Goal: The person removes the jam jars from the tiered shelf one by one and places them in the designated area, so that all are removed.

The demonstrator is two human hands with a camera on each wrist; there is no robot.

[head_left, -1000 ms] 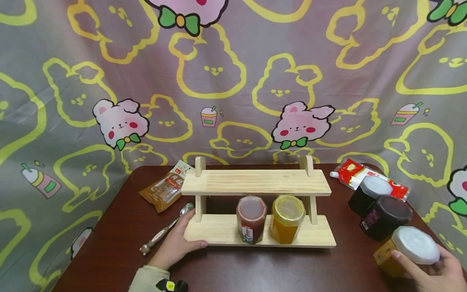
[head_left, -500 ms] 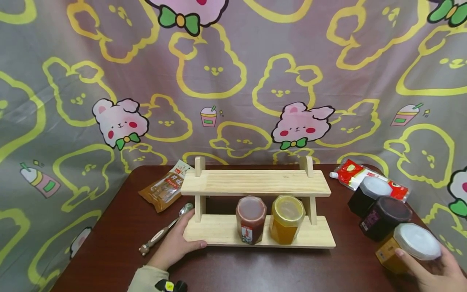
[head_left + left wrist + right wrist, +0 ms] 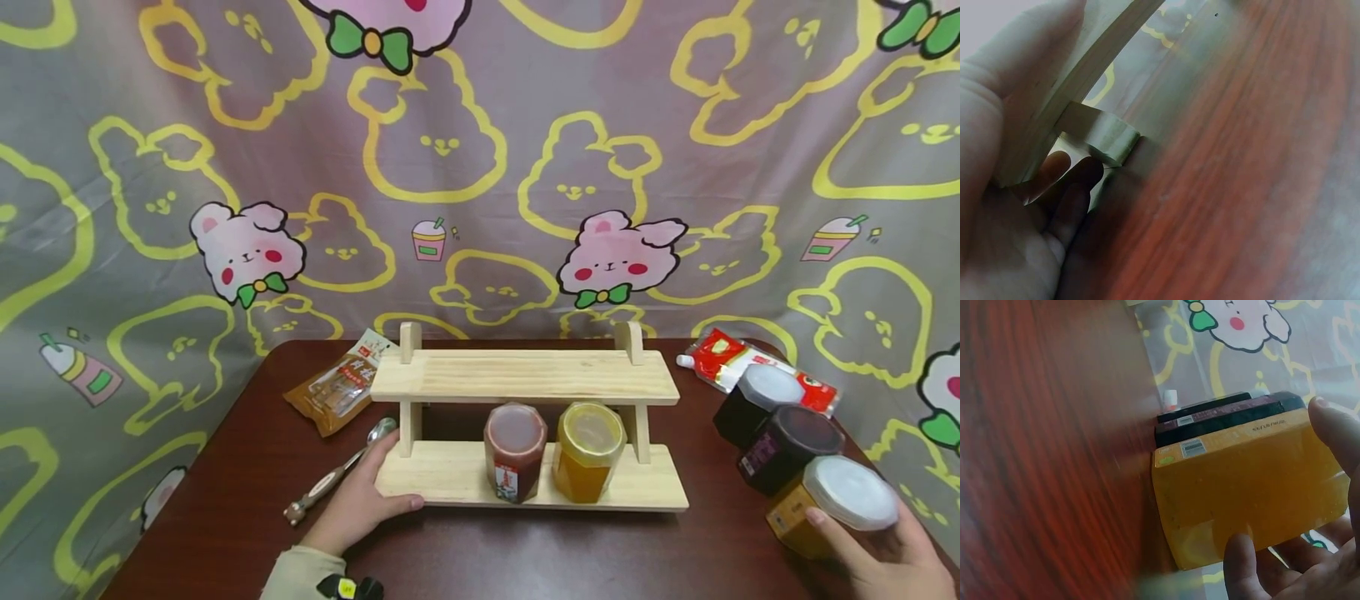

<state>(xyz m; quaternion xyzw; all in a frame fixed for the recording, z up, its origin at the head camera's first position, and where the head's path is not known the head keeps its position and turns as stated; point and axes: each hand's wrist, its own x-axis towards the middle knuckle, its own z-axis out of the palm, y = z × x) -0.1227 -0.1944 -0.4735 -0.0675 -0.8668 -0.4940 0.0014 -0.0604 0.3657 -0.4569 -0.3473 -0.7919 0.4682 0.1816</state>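
Two hands engaged: my right hand (image 3: 892,560) grips the amber jar (image 3: 797,510), just beside the purple-black jar (image 3: 783,454); my left hand (image 3: 358,507) holds the wooden rack (image 3: 525,375) by its left end.

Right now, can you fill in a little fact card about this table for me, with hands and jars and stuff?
Left hand: grips left end of wooden two-tier rack
Right hand: holds amber jar
Lower shelf: red jar left, yellow jar right
Beyond amber jar: dark-lidded jar, then pale-lidded dark jar
Back right: red-and-white spouted pouch
Back left: brown food packet
Beside left hand: spoon
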